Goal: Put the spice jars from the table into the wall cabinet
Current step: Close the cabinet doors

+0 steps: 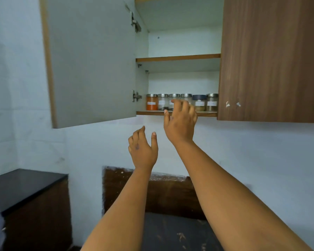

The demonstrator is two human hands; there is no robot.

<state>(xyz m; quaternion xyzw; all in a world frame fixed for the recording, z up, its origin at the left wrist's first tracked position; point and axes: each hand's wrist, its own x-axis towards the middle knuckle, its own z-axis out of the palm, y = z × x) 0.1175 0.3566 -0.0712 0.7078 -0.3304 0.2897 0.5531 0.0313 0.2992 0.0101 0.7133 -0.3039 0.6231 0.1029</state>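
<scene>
Several spice jars stand in a row on the lower shelf point(207, 113) of the open wall cabinet: an orange-filled jar point(151, 102) at the left, a dark-lidded jar point(199, 102) toward the right, the others with silver lids. My right hand point(180, 122) is raised in front of the middle jars, fingers loosely spread, holding nothing. It partly hides two jars. My left hand point(143, 149) hangs lower, below the shelf edge, fingers relaxed and empty. The table top point(174, 232) lies dark below my arms.
The left cabinet door point(91, 60) stands open toward me, with hinges on its inner edge. A closed wooden door point(272, 58) is on the right. The upper shelf point(178, 57) holds nothing visible. A black counter point(24, 187) sits at lower left.
</scene>
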